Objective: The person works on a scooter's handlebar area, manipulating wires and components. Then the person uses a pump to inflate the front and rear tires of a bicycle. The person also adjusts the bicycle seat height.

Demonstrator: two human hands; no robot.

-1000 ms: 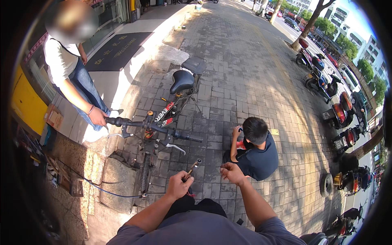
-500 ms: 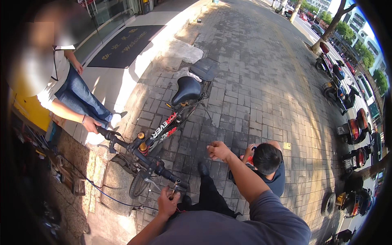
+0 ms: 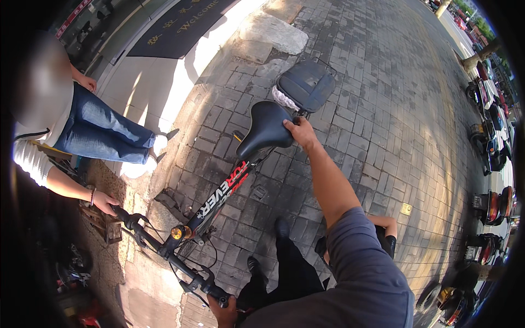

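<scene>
A black bicycle with red and white lettering on its frame [image 3: 221, 194] stands in front of me on the paving. My right hand [image 3: 299, 133] grips the rear edge of the black saddle [image 3: 265, 128], thumb on top, the other fingers mostly hidden below. At the lower edge, my left hand [image 3: 223, 312] is closed around the near end of the handlebar [image 3: 202, 281]; whether anything small is also in it cannot be seen. Another person's hand [image 3: 104, 201] holds the handlebar's far grip. Behind the saddle sits a black padded rear seat [image 3: 307, 85] with a whitish wrap.
At the left stands a person in jeans [image 3: 104, 128]. Someone crouches partly hidden behind my right arm, an elbow [image 3: 385, 223] showing. A dark doormat [image 3: 178, 27] and a stone slab [image 3: 276, 33] lie beyond. Parked scooters [image 3: 492, 205] line the right; a loose tyre [image 3: 428, 296] is near them.
My right hand has swung forward from mid-air onto the saddle. My left hand has moved lower in view with the handlebar end. The bicycle appears nearer and larger as my view has tilted down.
</scene>
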